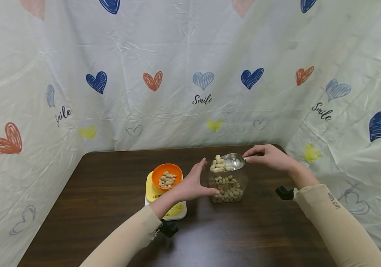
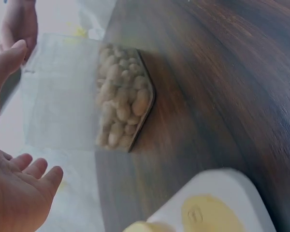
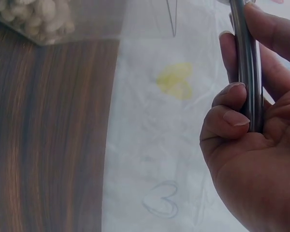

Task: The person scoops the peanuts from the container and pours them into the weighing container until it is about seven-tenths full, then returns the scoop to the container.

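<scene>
My right hand grips the handle of a metal scoop loaded with peanuts, held over the top of a clear jar. Unshelled peanuts fill the lower part of that jar, which stands on the table. Beside the jar, on its left, my left hand is spread with thumb and fingers apart, holding nothing. An orange bowl with several peanuts sits on a yellow and white kitchen scale, left of my left hand.
The dark wooden table ends at a back edge just behind the jar. A white curtain with printed hearts hangs behind and along both sides. The scale lies under my left forearm in the head view.
</scene>
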{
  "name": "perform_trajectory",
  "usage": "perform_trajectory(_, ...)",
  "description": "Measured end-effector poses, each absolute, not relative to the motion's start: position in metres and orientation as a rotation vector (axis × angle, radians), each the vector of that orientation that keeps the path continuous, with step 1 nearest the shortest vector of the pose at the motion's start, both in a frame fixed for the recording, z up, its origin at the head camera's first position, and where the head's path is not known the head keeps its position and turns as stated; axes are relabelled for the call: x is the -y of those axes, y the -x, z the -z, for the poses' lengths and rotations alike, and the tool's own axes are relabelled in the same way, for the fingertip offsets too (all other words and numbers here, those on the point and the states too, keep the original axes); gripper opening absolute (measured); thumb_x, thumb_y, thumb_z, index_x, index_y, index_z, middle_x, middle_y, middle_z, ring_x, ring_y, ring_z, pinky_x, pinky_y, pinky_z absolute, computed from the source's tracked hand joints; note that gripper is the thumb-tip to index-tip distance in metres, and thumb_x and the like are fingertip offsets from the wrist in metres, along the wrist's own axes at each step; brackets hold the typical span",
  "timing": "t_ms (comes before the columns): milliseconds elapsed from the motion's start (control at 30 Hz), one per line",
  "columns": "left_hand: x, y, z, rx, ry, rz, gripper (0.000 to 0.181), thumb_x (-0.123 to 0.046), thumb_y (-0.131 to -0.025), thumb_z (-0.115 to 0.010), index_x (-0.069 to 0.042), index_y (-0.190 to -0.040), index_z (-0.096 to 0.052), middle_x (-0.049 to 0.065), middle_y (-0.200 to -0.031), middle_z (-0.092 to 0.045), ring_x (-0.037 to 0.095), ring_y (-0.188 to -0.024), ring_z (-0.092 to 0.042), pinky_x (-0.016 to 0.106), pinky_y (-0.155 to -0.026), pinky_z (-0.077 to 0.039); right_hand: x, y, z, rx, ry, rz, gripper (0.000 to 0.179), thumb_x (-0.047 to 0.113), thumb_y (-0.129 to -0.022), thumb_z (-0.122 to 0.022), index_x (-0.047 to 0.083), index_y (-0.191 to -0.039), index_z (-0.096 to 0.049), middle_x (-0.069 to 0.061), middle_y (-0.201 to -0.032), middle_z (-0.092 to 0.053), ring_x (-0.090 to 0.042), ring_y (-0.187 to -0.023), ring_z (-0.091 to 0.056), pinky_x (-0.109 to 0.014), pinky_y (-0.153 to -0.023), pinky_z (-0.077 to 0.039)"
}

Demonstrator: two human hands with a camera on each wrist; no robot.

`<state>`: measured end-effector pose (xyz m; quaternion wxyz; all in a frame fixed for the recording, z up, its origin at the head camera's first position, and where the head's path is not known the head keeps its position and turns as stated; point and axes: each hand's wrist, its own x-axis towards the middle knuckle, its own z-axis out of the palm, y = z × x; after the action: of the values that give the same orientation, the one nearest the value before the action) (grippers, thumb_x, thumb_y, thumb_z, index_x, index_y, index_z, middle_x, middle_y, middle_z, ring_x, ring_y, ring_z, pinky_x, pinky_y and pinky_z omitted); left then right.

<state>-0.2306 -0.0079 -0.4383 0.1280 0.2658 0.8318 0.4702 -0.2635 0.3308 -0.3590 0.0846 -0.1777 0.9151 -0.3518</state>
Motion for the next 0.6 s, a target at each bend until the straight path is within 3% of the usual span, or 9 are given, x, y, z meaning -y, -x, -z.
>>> perform_trajectory(367, 0.071, 0.224, 0.433, -2.607, -0.814, -1.351, 0.114, -0.054, -0.079, -0.086, -0.029, -0.165, -0.016, -0.007, -0.161, -0.029, 0.02, -0.146, -0.032, 0.051, -0.113, -0.037, -0.313, 0.257, 0.359, -2.695, 0.522, 1.077, 0.032, 0.045, -0.098, -0.068, 0.023, -0.121, -0.075, -0.001, -0.126, -0.066, -0.025, -0.116, -0.06, -0.047, -0.092, -0.05)
perform_trajectory(600, 0.113, 0.222, 0.431, -2.744, -0.78, -1.337, 0.113, -0.055, -0.076, -0.087, -0.028, -0.164, -0.022, -0.005, -0.161, -0.029, 0.022, -0.146, -0.026, 0.057, -0.109, -0.037, -0.299, 0.256, 0.363, -2.674, 0.504, 1.113, 0.035, 0.045, -0.097, -0.07, 0.022, -0.122, -0.074, -0.002, -0.129, -0.066, -0.028, -0.121, -0.058, -0.051, -0.098, -0.048)
